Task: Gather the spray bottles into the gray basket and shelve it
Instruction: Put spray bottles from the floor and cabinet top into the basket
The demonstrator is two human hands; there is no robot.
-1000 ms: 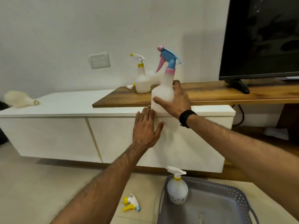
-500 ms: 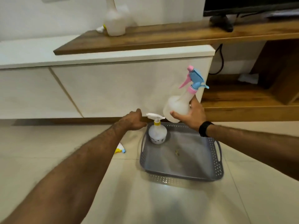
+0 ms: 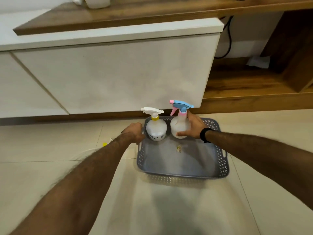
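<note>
The gray basket point(image 3: 183, 174) sits on the tiled floor in front of the white cabinet. Two spray bottles stand upright along its far edge. The left one point(image 3: 156, 130) is round, with a white trigger and a yellow collar. The right one point(image 3: 178, 125) has a blue and pink trigger, and my right hand point(image 3: 194, 127) is wrapped around its body. My left hand point(image 3: 134, 132) has its fingers curled on the basket's far left rim. A third bottle point(image 3: 98, 2) stands on the wooden top, cut off by the frame's upper edge.
A yellow spray head point(image 3: 105, 144) lies on the floor, mostly hidden behind my left forearm. A small scrap point(image 3: 178, 148) lies on the basket floor. The white cabinet point(image 3: 110, 73) rises just behind the basket. A low wooden shelf point(image 3: 245, 85) with a black cable opens at the right.
My right hand carried the blue and pink bottle down from the wooden top and stood it in the basket beside the yellow-collared one. My left hand dropped from the cabinet front to the basket's rim.
</note>
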